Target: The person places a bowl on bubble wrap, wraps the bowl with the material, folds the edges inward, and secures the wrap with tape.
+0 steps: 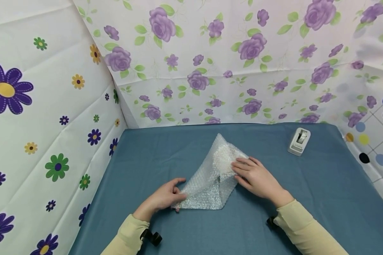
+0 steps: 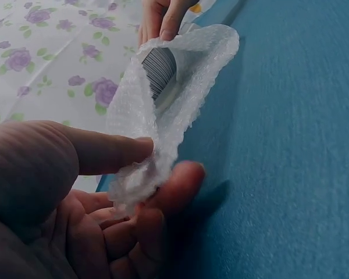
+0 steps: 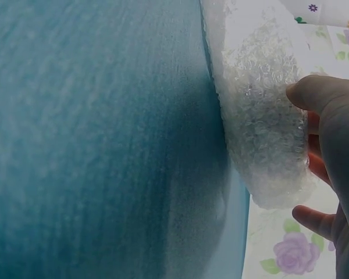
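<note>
A sheet of clear bubble wrap (image 1: pixel 204 191) lies folded over a pale, rounded bundle on the blue cloth. Through the opening between its layers, the left wrist view shows a curved thing with dark and light stripes (image 2: pixel 159 72); its kind is hidden by the wrap. My left hand (image 1: pixel 164 196) pinches the near left corner of the wrap between thumb and fingers. On the bundle's right side, my right hand (image 1: pixel 255 177) holds the wrap. Its thumb (image 3: pixel 314 93) presses one face in the right wrist view, with other fingers behind.
A white tape dispenser (image 1: pixel 299 141) stands at the back right of the blue-covered table (image 1: pixel 322 198). Flowered cloth (image 1: pixel 185 102) hangs behind the table, and more patterned cloth borders both sides. Small black devices (image 1: pixel 151 237) are strapped at the wrists.
</note>
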Available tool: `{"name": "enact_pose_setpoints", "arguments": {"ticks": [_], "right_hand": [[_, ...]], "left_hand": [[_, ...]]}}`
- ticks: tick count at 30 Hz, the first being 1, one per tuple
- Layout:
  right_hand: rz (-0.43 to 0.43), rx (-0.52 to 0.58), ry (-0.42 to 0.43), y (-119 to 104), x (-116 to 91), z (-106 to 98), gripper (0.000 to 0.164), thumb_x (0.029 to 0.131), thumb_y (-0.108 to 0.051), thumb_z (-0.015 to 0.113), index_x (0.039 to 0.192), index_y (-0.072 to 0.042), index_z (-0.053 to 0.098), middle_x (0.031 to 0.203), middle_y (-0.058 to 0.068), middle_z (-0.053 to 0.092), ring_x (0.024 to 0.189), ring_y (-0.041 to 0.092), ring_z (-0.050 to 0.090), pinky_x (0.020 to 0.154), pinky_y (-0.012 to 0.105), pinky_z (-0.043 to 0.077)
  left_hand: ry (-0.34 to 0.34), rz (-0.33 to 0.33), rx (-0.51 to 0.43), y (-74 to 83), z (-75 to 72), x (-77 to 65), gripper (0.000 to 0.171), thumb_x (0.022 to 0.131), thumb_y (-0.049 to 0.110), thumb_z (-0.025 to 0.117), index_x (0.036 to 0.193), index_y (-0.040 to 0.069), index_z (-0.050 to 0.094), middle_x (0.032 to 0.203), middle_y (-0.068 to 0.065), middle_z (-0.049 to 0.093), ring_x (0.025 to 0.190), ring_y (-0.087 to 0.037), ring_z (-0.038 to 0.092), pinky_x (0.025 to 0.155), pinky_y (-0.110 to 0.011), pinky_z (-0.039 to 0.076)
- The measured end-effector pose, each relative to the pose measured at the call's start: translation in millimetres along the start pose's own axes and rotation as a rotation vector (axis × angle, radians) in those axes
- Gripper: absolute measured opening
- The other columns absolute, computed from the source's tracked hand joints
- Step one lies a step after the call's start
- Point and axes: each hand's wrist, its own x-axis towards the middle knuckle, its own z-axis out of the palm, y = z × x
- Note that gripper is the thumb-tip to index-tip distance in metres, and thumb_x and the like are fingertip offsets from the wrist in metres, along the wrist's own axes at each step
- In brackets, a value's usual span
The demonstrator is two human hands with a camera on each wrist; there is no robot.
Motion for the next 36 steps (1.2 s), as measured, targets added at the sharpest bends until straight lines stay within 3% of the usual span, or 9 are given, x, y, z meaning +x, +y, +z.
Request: {"name": "enact_pose_setpoints", "arguments": {"ticks": [7,15,18,21,24,28,33,36], "right_hand": [[0.002,0.004,-0.001,1.6,-0.7,0.4,0.042,0.101,-0.025,0.077,0.139,-0.007,0.073,0.143,0.01,0.068,0.141,0.035,0.056,0.115,0.068,0.037],[0.001,0.012,0.007,3.7,-1.3,1.6,0.043,0.1,-0.024,0.077,0.14,-0.007,0.073,0.143,0.009,0.069,0.141,0.035,0.056,0.116,0.067,0.036],[0.0,0.012,0.011,3.9,-1.4,1.7,0.043,0.1,-0.023,0.077,0.139,-0.007,0.073,0.143,0.009,0.069,0.141,0.035,0.056,0.116,0.067,0.036],[0.001,0.01,0.011,3.8,-1.7,1.7,0.042,0.1,-0.023,0.077,0.139,-0.007,0.073,0.142,0.009,0.069,0.141,0.035,0.056,0.115,0.067,0.037],[0.003,0.008,0.008,3.6,-1.9,1.7,0.042,0.1,-0.024,0.077,0.139,-0.007,0.073,0.142,0.009,0.069,0.141,0.035,0.056,0.115,0.067,0.037],[0.006,0.011,0.004,3.3,-1.6,1.3,0.041,0.101,-0.024,0.076,0.139,-0.008,0.074,0.143,0.009,0.069,0.141,0.034,0.056,0.116,0.067,0.036],[0.005,0.015,-0.001,3.1,-1.5,1.5,0.041,0.101,-0.025,0.076,0.139,-0.008,0.074,0.143,0.008,0.069,0.141,0.034,0.056,0.116,0.067,0.037],[0.005,0.018,-0.003,3.0,-1.4,1.6,0.041,0.101,-0.025,0.076,0.139,-0.008,0.074,0.143,0.008,0.069,0.141,0.034,0.056,0.116,0.067,0.037]], "left_hand": [[-0.024,-0.026,-0.042,-3.2,-2.3,-5.1,0.074,0.104,0.016,0.072,0.166,0.003,0.034,0.073,-0.012,0.065,0.054,-0.028,0.068,0.054,-0.041,0.057],[-0.039,0.04,-0.045,-7.8,-7.4,-8.2,0.076,0.106,0.011,0.068,0.171,0.019,0.03,0.061,-0.008,0.055,0.061,-0.037,0.072,0.056,-0.042,0.058],[-0.024,0.032,-0.054,-8.4,-7.5,-8.7,0.075,0.105,0.013,0.07,0.17,0.011,0.032,0.064,-0.006,0.059,0.061,-0.032,0.069,0.059,-0.039,0.058],[-0.016,0.026,-0.052,-9.6,-7.0,-8.4,0.074,0.105,0.014,0.069,0.168,0.004,0.032,0.065,-0.005,0.059,0.055,-0.02,0.056,0.058,-0.035,0.052],[-0.036,0.033,-0.061,-10.9,-6.8,-7.1,0.071,0.107,0.015,0.067,0.168,0.007,0.033,0.065,-0.003,0.055,0.055,-0.014,0.043,0.057,-0.032,0.042],[-0.074,0.047,-0.081,-11.6,-8.3,-6.4,0.059,0.108,0.014,0.066,0.164,0.015,0.046,0.066,-0.004,0.055,0.056,-0.013,0.04,0.058,-0.031,0.041],[-0.077,0.074,-0.032,-12.5,-11.8,-7.7,0.034,0.11,0.018,0.065,0.143,0.014,0.072,0.066,-0.001,0.055,0.058,-0.014,0.044,0.059,-0.029,0.044],[-0.073,0.094,-0.018,-12.5,-14.0,-8.0,0.029,0.111,0.02,0.062,0.136,0.014,0.076,0.07,-0.001,0.058,0.062,-0.014,0.046,0.061,-0.03,0.045]]}}
